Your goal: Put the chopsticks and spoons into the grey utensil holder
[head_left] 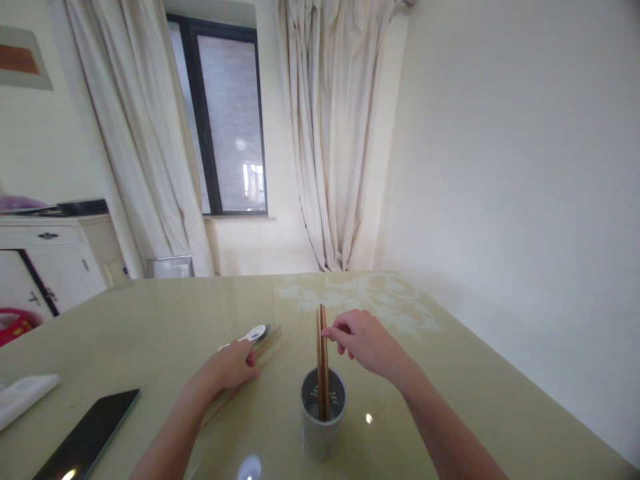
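A grey utensil holder (323, 427) stands on the glossy table (440, 373) close to me. Two brown chopsticks (321, 360) stand upright in it, and my right hand (363, 340) pinches their upper ends. My left hand (231, 367) rests on the table to the left, its fingers on more wooden chopsticks (265, 347) lying flat. A white spoon with a blue pattern (247, 335) lies just beyond that hand.
A dark phone (90, 437) lies at the near left, with a folded white cloth (25, 397) beside it. The wall runs along the table's right side. Curtains, a window and a white cabinet (45, 267) stand beyond the far edge.
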### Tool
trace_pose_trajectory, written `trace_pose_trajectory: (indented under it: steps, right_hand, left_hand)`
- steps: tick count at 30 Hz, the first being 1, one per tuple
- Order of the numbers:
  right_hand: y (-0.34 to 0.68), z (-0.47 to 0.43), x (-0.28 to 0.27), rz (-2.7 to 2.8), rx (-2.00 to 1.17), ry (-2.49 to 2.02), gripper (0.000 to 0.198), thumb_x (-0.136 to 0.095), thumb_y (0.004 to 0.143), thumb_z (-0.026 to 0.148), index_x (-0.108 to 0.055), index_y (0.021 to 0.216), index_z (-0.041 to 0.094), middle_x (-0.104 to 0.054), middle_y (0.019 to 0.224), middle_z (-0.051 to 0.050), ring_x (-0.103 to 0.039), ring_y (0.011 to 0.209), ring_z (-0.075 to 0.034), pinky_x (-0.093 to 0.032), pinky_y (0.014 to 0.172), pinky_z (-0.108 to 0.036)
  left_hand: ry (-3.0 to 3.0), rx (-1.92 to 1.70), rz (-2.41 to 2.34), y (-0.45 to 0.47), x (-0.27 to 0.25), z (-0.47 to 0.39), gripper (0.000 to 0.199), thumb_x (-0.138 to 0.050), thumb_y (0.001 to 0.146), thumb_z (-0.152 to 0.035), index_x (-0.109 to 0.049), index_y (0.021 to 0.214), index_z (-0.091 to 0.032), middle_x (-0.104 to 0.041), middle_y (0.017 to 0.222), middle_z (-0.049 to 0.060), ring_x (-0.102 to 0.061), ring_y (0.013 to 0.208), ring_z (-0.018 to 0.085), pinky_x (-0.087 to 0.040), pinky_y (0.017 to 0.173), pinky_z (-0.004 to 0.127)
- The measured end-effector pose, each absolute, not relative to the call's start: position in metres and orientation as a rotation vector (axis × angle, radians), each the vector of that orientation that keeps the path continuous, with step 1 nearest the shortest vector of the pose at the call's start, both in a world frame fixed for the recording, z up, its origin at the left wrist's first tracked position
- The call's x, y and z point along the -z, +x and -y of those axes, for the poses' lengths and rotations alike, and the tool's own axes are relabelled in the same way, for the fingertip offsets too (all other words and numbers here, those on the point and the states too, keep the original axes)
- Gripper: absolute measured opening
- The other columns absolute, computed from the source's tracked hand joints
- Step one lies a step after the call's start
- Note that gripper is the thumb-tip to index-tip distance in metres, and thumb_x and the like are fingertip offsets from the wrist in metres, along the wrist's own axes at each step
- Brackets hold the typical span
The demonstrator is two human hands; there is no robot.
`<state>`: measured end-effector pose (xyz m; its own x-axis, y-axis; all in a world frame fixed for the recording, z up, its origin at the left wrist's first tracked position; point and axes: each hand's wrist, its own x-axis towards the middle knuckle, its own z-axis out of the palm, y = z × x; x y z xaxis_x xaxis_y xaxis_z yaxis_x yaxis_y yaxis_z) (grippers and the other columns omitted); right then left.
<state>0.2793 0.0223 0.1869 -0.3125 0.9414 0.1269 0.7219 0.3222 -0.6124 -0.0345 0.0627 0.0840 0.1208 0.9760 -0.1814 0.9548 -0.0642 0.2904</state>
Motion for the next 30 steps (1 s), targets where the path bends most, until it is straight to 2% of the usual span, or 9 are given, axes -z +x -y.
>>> trace_pose_trajectory:
  steps: [2, 6, 11, 14, 18, 21, 25, 30]
  right_hand:
    - [0.284, -0.02, -0.193, 2.098, -0.557, -1.455, 0.042, -0.063, 0.099, 0.039, -0.068, 0.063, 0.019, -0.071, 0.061, -0.002, -0.061, 0.052, -0.014, -0.039, 0.056, -0.026]
    - [0.286, -0.012, -0.206, 1.991, -0.543, -1.29, 0.039, -0.059, 0.102, 0.041, -0.07, 0.071, 0.019, -0.07, 0.064, -0.001, -0.06, 0.057, -0.014, -0.041, 0.057, -0.026]
    - [0.27, 0.001, -0.207, 1.834, -0.864, -0.895, 0.027, -0.057, 0.103, 0.041, -0.073, 0.104, 0.02, -0.074, 0.088, -0.003, -0.065, 0.068, -0.014, -0.051, 0.063, -0.025]
    - [0.263, 0.005, -0.207, 1.754, -0.937, -0.795, 0.027, -0.058, 0.102, 0.042, -0.072, 0.101, 0.019, -0.074, 0.089, -0.004, -0.066, 0.069, -0.014, -0.051, 0.063, -0.025]
    - [0.275, 0.005, -0.213, 1.656, -0.837, -0.806, 0.029, -0.06, 0.102, 0.045, -0.071, 0.096, 0.019, -0.073, 0.083, -0.004, -0.066, 0.065, -0.014, -0.047, 0.056, -0.025]
    - [0.294, 0.0, -0.22, 1.663, -0.7, -0.908, 0.031, -0.06, 0.101, 0.046, -0.07, 0.089, 0.019, -0.073, 0.081, -0.004, -0.065, 0.064, -0.015, -0.048, 0.057, -0.026]
    - [0.307, -0.009, -0.22, 1.797, -0.614, -1.083, 0.032, -0.059, 0.1, 0.043, -0.068, 0.08, 0.02, -0.071, 0.073, -0.003, -0.063, 0.062, -0.016, -0.049, 0.059, -0.026]
    - [0.297, -0.016, -0.209, 1.926, -0.577, -1.236, 0.032, -0.06, 0.099, 0.039, -0.066, 0.073, 0.02, -0.07, 0.066, 0.0, -0.062, 0.057, -0.014, -0.045, 0.059, -0.026]
  left_hand:
    - [2.084, -0.193, -1.764, -0.031, -0.105, -0.055, 0.011, -0.066, 0.079, -0.029, -0.07, 0.075, -0.02, -0.076, 0.082, 0.003, -0.071, 0.083, 0.024, -0.045, 0.07, 0.029]
    - [1.937, -0.646, -1.288, -0.014, -0.159, -0.029, 0.034, -0.06, 0.092, -0.052, -0.067, 0.084, -0.02, -0.074, 0.082, 0.002, -0.068, 0.081, 0.02, -0.049, 0.073, 0.029]
    - [1.889, -0.899, -1.033, 0.023, -0.198, 0.005, 0.027, -0.066, 0.094, -0.047, -0.067, 0.088, -0.02, -0.074, 0.084, 0.001, -0.067, 0.081, 0.017, -0.05, 0.075, 0.027]
    - [1.94, -0.923, -1.012, 0.037, -0.203, 0.012, 0.024, -0.066, 0.094, -0.045, -0.069, 0.09, -0.021, -0.073, 0.084, 0.001, -0.067, 0.082, 0.017, -0.051, 0.075, 0.027]
    - [2.033, -0.955, -1.157, 0.027, -0.196, -0.001, 0.037, -0.053, 0.1, -0.05, -0.07, 0.086, -0.02, -0.072, 0.083, 0.001, -0.065, 0.082, 0.018, -0.049, 0.075, 0.028]
    - [2.135, -0.814, -1.451, 0.0, -0.172, -0.025, 0.037, -0.05, 0.101, -0.047, -0.07, 0.086, -0.02, -0.072, 0.082, 0.002, -0.064, 0.08, 0.02, -0.044, 0.071, 0.029]
    - [2.152, -0.21, -1.918, -0.032, -0.121, -0.054, 0.013, -0.059, 0.089, -0.023, -0.071, 0.086, -0.021, -0.076, 0.093, 0.005, -0.069, 0.09, 0.024, -0.043, 0.075, 0.03]
    - [2.081, -0.05, -2.018, -0.042, -0.08, -0.067, 0.01, -0.066, 0.083, -0.016, -0.07, 0.09, -0.02, -0.077, 0.104, 0.011, -0.072, 0.098, 0.028, -0.043, 0.075, 0.031]
